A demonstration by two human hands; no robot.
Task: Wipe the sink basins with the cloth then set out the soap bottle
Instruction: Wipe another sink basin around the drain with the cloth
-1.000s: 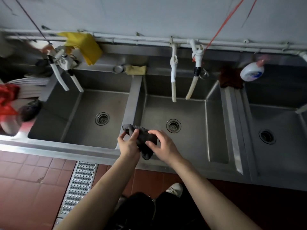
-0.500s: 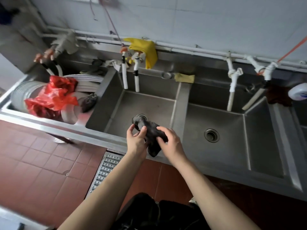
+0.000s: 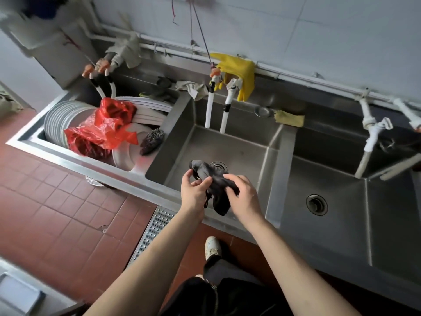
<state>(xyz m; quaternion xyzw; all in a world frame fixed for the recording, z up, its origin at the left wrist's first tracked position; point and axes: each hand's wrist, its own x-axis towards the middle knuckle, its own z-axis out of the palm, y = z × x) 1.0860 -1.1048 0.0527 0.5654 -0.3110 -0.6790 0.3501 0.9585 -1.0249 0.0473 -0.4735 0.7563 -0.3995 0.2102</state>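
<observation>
While I watch from the head camera, my left hand (image 3: 193, 193) and right hand (image 3: 243, 197) both grip the dark cloth (image 3: 214, 183), bunched just above the middle basin's drain (image 3: 219, 165).

Dark grey cloth (image 3: 214, 183), yellow glove (image 3: 239, 71), red bag (image 3: 102, 131), steel-grey sink (image 3: 239, 151).

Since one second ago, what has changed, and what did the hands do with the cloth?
The view swung left: the hands and dark grey cloth now hang over the basin beside the stacked plates. The left hand and right hand still grip the cloth; nothing released.
</observation>
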